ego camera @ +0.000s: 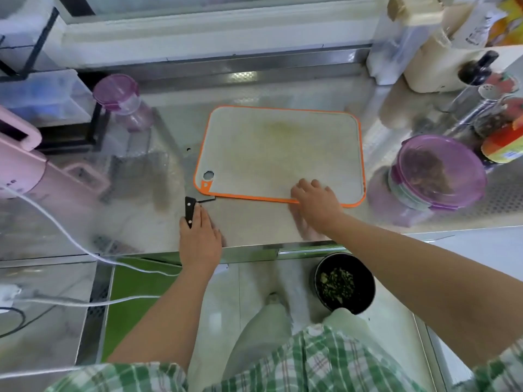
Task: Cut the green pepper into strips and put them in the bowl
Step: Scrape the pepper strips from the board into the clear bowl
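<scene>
On the tabletop [254, 222], left grip [199, 236] lies flat on the knife [189, 206], right grip [317, 200] touches the board [283, 148] (pinching unclear); better wrap the handle fully.

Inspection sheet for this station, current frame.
Surface: steel counter; grey cutting board, yellowish stain.
Job's things: knife left of board; black bowl below counter edge, green bits inside; whole pepper: nothing seen.
Clutter: purple-lidded container; pink appliance.
Grippers: left hand rests on knife handle; right hand on board's near edge.
Cables: white cable crosses left counter.
Surroundings: dark bottle at right.
</scene>
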